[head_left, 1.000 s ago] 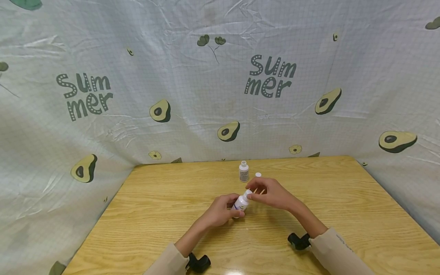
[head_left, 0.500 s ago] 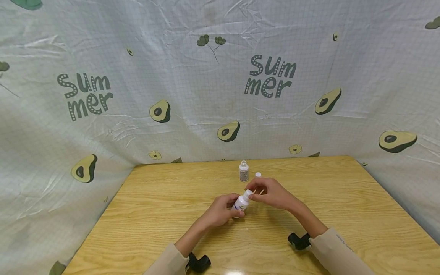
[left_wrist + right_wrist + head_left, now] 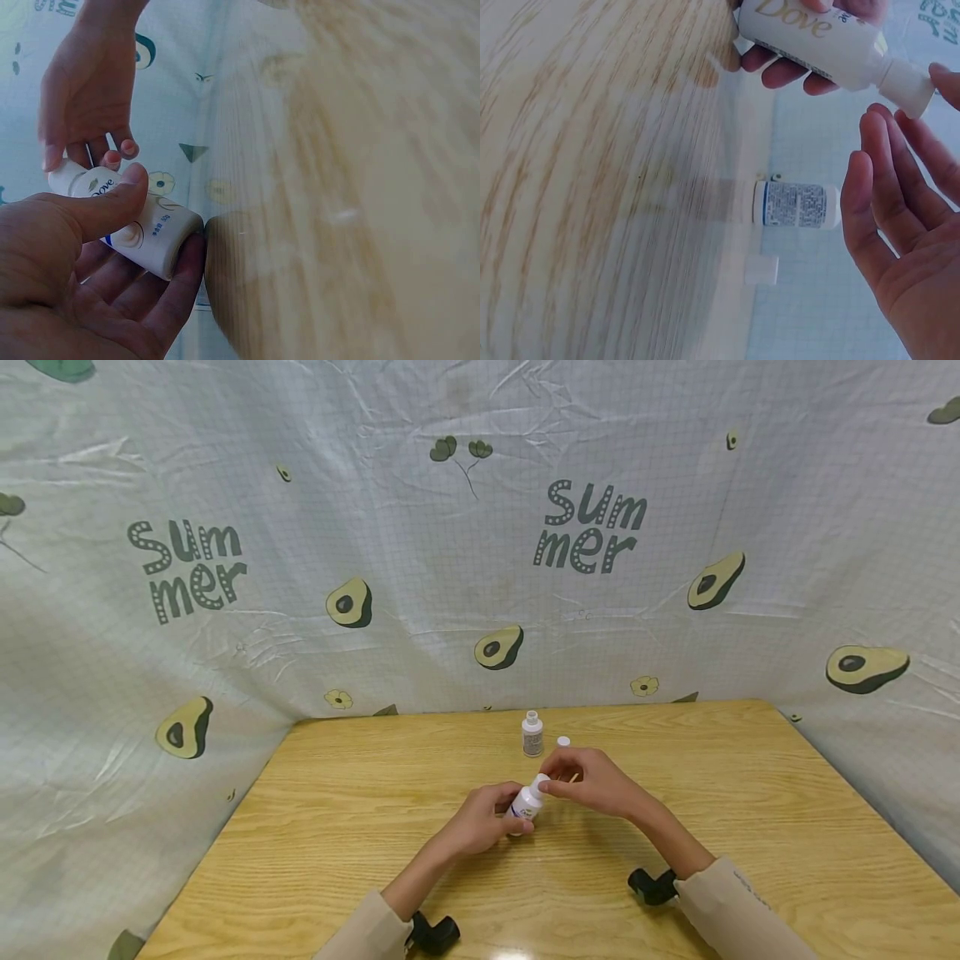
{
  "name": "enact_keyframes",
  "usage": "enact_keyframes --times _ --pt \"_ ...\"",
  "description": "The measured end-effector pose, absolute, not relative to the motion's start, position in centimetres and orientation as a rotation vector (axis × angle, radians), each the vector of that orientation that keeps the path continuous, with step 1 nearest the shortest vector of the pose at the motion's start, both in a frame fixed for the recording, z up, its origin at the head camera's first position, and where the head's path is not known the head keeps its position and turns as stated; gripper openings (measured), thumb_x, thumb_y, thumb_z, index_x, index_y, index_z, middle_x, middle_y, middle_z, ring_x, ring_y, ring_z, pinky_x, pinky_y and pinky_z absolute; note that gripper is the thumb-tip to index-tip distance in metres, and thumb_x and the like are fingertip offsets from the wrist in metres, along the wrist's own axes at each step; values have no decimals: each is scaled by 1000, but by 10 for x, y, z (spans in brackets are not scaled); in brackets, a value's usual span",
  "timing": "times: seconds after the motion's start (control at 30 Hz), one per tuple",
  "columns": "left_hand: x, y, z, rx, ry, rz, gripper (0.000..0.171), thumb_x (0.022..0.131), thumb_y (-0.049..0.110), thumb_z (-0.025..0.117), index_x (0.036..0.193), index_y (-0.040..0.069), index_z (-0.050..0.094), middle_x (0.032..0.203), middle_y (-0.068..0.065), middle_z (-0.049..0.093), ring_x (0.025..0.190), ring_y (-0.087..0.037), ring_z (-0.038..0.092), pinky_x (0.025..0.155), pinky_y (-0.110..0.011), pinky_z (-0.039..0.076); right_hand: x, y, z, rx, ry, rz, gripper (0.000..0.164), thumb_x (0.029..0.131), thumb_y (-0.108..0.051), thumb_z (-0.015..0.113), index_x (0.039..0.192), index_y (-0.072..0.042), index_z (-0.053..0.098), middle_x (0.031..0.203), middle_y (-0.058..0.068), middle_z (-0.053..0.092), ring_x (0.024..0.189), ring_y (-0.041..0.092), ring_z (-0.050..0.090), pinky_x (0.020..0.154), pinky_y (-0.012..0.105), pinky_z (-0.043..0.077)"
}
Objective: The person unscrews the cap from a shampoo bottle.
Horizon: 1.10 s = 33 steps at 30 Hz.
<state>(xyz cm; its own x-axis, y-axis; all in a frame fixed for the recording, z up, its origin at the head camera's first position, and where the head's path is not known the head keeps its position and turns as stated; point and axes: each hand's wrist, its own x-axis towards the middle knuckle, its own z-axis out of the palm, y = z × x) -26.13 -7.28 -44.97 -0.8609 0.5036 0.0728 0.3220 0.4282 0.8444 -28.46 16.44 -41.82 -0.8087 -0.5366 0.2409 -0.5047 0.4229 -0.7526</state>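
Observation:
My left hand (image 3: 483, 820) grips a small white Dove bottle (image 3: 525, 803) by its body, tilted with its top toward the right. In the left wrist view the thumb lies across the label of the bottle (image 3: 161, 231). At the bottle's top, the thumb and index finger of my right hand (image 3: 588, 781) pinch the white cap (image 3: 907, 88). The other fingers of that hand stand apart from the bottle in the right wrist view. The cap sits on the bottle's neck; whether it is loose or tight I cannot tell.
Behind the hands, a second white bottle (image 3: 532, 737) stands upright with its neck uncovered. A loose white cap (image 3: 563, 742) lies just right of it. The wooden table (image 3: 360, 793) ends at a printed curtain (image 3: 420, 543).
The right-hand fingers shift slightly about the cap. The left hand and bottle stay in place, as do the second bottle and the loose cap.

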Motion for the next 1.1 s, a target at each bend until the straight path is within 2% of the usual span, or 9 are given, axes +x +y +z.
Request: enact_keyframes --times 0.37,0.53,0.67,0.83,1.1 --pt "-261 -73 -449 723 2499 1391 34 93 16 78 126 9 69 118 -6 73 117 -25 70 95 -42 56 -285 166 -417 -1014 2525 -1404 18 97 -17 72 114 -9 72 104 9 71 83 13 64 74 26 55" --pt "-261 -73 -449 737 2494 1396 34 93 15 78 125 7 69 117 -9 73 116 -26 70 94 -42 55 -284 166 -417 -1005 2541 -1389 26 97 -20 73 119 -6 70 105 9 70 84 12 65 75 26 55" --pt "-260 -73 -449 742 2485 1409 34 93 14 78 125 6 68 117 -11 73 116 -27 70 95 -44 55 -285 164 -419 -990 2583 -1372 23 96 -25 75 112 -9 71 99 4 69 83 10 63 74 26 54" --pt "-260 -73 -449 727 2490 1398 35 93 14 78 126 7 68 117 -9 73 115 -24 70 94 -40 56 -286 163 -423 -1000 2601 -1367 15 95 -25 76 103 -13 72 93 1 69 81 8 61 73 28 54" --pt "-260 -73 -448 713 2494 1393 35 94 15 77 127 9 68 118 -7 72 116 -24 70 94 -42 56 -285 162 -422 -1015 2567 -1371 16 95 -20 75 108 -12 72 100 4 70 83 8 62 72 27 55"
